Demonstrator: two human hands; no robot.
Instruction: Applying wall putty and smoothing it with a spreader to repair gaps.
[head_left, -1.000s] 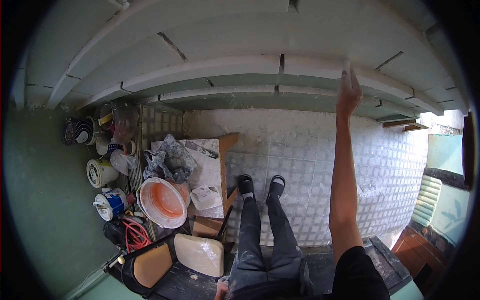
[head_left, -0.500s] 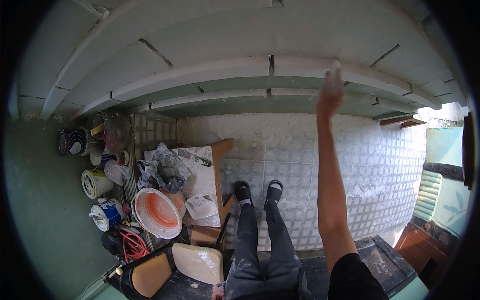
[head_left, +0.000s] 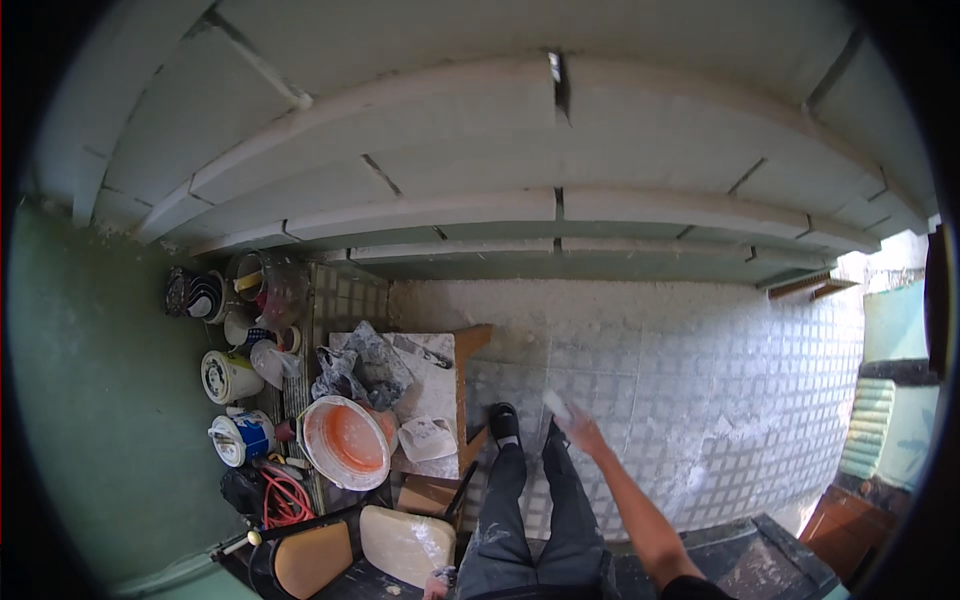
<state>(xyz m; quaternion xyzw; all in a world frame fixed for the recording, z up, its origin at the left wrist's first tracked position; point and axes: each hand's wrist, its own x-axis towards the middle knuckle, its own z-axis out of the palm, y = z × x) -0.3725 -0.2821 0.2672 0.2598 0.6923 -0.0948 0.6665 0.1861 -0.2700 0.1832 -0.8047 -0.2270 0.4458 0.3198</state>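
Note:
My right hand [head_left: 583, 434] is closed around a small pale, whitish piece [head_left: 554, 403], whose kind I cannot make out. Hand and piece are in mid-air over my right leg and foot, away from the wall. Ahead rises a grey-green wall [head_left: 450, 160] of stepped ledges with narrow dark gaps cut between the sections. At the lower edge, beside my left thigh, only a bit of my left hand [head_left: 438, 583] shows; its fingers are too small and cut off to read.
To the left, a dusty table [head_left: 440, 385] bears a crumpled grey plastic bag [head_left: 375, 365], a white tub [head_left: 428, 439] and an orange-lined bucket [head_left: 350, 442]. Paint pails [head_left: 230, 377], a red hose [head_left: 287, 496] and chairs [head_left: 408, 545] stand around it. Tiled floor [head_left: 680, 400] stretches right.
My right hand has come down and back from the wall ledge to above my right leg, still holding the pale piece. The view has tilted up, showing more wall.

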